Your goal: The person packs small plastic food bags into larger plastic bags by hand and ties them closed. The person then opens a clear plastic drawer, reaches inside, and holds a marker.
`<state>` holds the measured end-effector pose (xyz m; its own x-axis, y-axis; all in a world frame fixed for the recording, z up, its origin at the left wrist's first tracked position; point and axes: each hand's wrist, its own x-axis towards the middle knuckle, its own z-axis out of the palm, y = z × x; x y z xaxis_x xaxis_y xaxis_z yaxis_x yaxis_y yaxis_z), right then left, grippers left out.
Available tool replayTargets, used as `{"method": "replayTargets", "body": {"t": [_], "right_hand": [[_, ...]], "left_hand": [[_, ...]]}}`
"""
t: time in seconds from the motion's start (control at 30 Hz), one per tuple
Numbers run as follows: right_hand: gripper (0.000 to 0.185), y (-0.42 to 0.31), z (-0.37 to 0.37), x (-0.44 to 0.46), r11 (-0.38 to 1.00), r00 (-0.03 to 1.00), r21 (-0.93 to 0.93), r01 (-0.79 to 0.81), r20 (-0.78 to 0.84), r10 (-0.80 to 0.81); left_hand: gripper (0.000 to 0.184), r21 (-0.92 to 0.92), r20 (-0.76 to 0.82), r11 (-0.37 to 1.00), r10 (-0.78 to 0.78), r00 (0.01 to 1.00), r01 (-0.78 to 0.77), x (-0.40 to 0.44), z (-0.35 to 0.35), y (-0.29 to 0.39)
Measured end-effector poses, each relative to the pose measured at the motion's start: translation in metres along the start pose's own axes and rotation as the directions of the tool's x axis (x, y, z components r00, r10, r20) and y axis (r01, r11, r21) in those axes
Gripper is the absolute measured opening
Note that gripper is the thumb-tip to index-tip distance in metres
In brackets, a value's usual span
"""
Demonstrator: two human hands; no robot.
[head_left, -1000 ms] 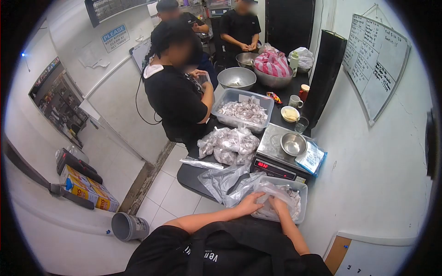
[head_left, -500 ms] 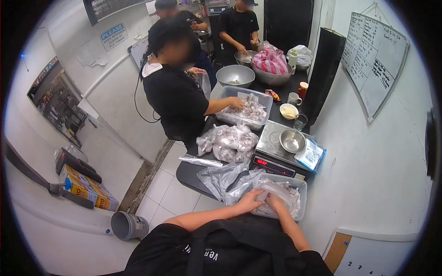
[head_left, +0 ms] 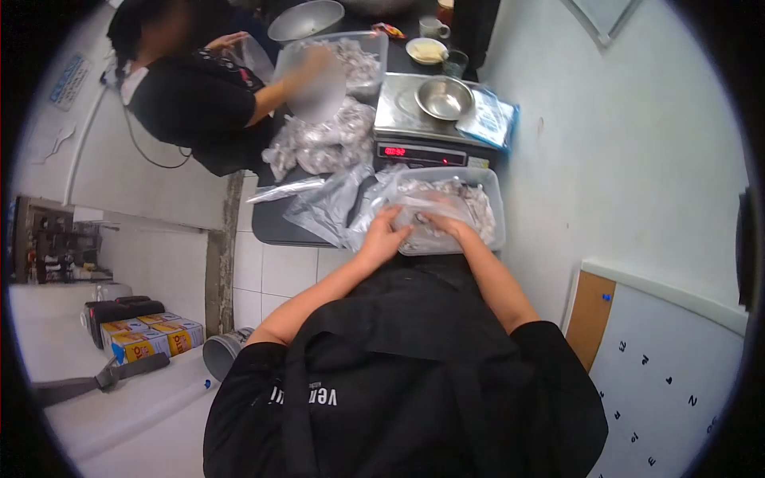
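Note:
A thin clear plastic bag (head_left: 437, 204) is stretched between my hands over a clear plastic tub (head_left: 499, 209). The tub holds pale greyish-white food pieces (head_left: 478, 201), their kind too small to make out. My left hand (head_left: 386, 234) grips the bag's left edge, thumb and fingers closed on the film. From the right, my right hand (head_left: 443, 226) pinches the bag near its middle; its fingertips are partly covered by plastic. More loose plastic bags (head_left: 327, 209) lie flat to the left of the tub.
Behind the tub stands a digital scale (head_left: 422, 153) carrying a steel bowl (head_left: 445, 99) and a blue-edged packet (head_left: 488, 119). Filled bags (head_left: 323, 139) are piled to its left. A co-worker (head_left: 187, 95) reaches into another tub (head_left: 381, 52). A wall borders the right side.
The view has tilted down and shifted, so the table appears higher and further left. My right hand has come up from within the tub to the bag. The co-worker's arm is blurred.

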<state>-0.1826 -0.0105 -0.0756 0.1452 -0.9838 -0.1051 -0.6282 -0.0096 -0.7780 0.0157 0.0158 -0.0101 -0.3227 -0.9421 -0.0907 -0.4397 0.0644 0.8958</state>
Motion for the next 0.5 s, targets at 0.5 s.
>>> {"method": "replayTargets", "body": {"t": [0.5], "right_hand": [[0.032, -0.014, -0.024, -0.005, 0.919, 0.974, 0.335, -0.21, 0.157, 0.166]], "left_hand": [[0.041, -0.191, -0.001, 0.977, 0.098, 0.995, -0.097, 0.011, -0.004, 0.009]]}}
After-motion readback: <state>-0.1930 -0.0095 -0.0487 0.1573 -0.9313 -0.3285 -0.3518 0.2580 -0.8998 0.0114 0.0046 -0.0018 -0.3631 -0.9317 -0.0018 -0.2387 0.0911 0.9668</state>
